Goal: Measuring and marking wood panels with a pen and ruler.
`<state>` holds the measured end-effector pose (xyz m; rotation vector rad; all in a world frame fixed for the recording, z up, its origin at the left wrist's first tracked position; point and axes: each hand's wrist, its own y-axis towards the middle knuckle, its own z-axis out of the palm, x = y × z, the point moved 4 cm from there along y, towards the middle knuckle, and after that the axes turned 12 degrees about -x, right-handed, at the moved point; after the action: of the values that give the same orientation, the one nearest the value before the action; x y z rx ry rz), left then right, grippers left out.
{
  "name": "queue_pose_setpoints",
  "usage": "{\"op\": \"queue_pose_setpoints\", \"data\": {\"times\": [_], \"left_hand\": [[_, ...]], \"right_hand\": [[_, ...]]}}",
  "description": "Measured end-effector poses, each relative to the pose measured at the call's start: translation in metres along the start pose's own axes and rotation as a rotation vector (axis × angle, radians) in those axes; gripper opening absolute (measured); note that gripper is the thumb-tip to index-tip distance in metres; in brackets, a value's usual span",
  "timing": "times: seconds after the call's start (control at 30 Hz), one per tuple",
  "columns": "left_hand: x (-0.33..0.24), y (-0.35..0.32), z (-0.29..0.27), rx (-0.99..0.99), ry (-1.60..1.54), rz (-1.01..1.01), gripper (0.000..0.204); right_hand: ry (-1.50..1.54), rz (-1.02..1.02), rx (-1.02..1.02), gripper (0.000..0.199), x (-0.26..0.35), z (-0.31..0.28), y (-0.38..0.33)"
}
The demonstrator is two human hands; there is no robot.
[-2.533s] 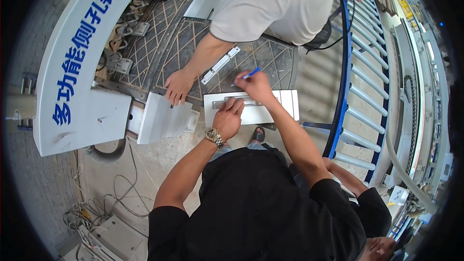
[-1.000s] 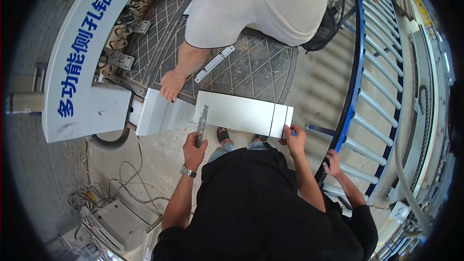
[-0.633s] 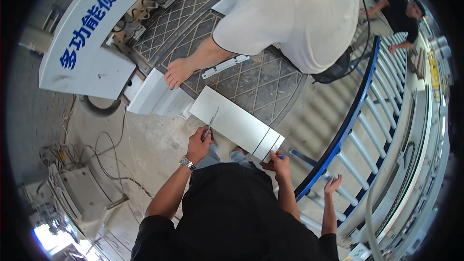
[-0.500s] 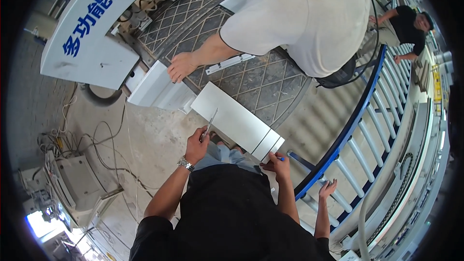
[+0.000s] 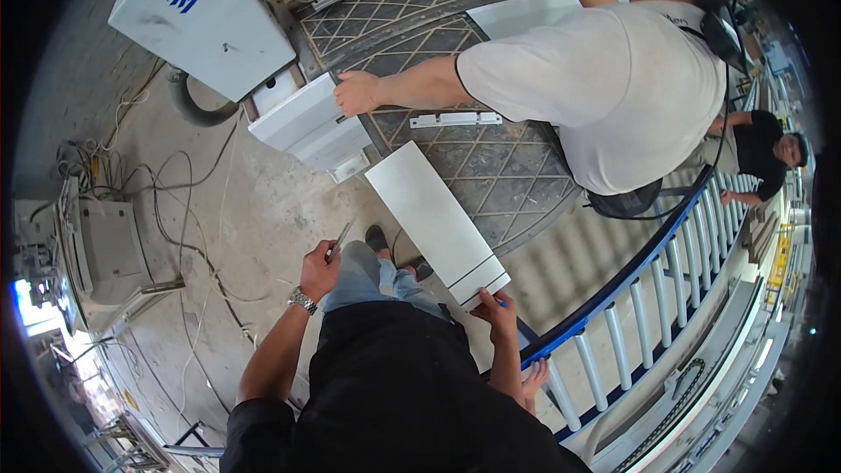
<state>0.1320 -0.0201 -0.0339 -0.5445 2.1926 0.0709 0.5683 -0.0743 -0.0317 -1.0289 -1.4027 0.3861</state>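
Observation:
A long white board (image 5: 429, 215) reaches from my body out to the edge of the dark table, with dark lines across its near end. My right hand (image 5: 496, 317) grips that near corner, thumb on top. A small blue item (image 5: 502, 303), perhaps a pen, sticks out between its fingers. To the left of the board, apart from it, my left hand (image 5: 319, 271) is closed around a slim grey metal tool (image 5: 340, 242). The tool points up and away; its exact kind is unclear.
A person in a light shirt (image 5: 604, 92) leans over the dark gridded table (image 5: 512, 144), one hand on a white panel (image 5: 307, 123). A blue-railed roller conveyor (image 5: 626, 285) curves along the right, with another person's hand (image 5: 534, 378) by its rail. Cables (image 5: 184, 201) trail across the floor at left.
My left hand and its tool have drawn back from over the board to its left. My right hand still holds the near corner. Another person's hand has moved to the conveyor rail.

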Motion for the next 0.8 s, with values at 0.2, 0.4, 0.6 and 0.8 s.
{"op": "queue_pose_setpoints", "data": {"times": [0.2,0.4,0.6,0.8], "left_hand": [[0.058,-0.004,-0.008,-0.005,0.122,-0.140,0.014],[0.093,-0.014,-0.035,-0.079,0.271,-0.225,0.017],[0.116,-0.028,-0.045,-0.094,0.227,-0.250,0.018],[0.134,-0.025,-0.036,-0.064,0.271,-0.202,0.020]], "right_hand": [[0.030,-0.020,-0.065,0.044,0.013,-0.005,0.010],[-0.074,-0.016,-0.067,0.044,0.014,-0.012,0.018],[-0.042,-0.054,-0.030,0.042,0.017,-0.011,0.018],[-0.054,-0.071,-0.093,0.042,0.009,-0.011,0.011]]}}
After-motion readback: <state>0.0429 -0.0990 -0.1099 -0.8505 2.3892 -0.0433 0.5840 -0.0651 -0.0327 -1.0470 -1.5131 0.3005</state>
